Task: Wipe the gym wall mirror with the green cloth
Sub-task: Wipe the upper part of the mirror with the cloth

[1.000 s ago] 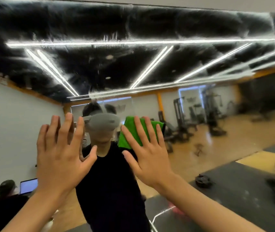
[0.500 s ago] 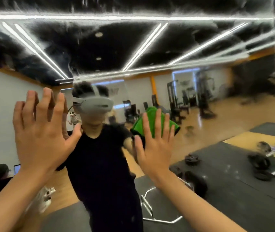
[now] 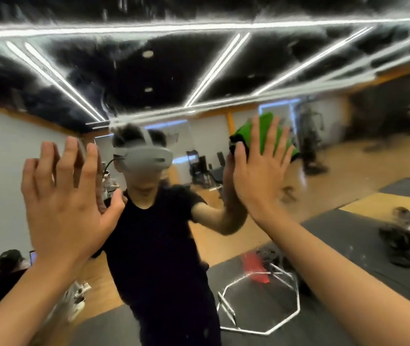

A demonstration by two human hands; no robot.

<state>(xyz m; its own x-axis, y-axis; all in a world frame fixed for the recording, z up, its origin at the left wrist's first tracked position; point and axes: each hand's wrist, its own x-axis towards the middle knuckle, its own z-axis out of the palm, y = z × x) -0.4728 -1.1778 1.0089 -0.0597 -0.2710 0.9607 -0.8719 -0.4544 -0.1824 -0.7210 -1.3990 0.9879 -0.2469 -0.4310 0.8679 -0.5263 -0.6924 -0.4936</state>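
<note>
- Right grip point(image 3: 259, 176), fingers straight, presses the green cloth point(image 3: 267, 132) on the mirror point(image 3: 363, 156); overlap strokes, pressure even
- Left grip point(image 3: 66, 196) is open, empty; best held off the glass

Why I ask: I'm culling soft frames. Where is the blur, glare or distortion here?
Head view: the reflected white ceiling light strips glare and smear across the streaky wall mirror; the right hand pressing the green cloth and the raised left hand are slightly motion-soft; the wide-angle lens bows straight lines; reflected gym machines at right are blurred.
</note>
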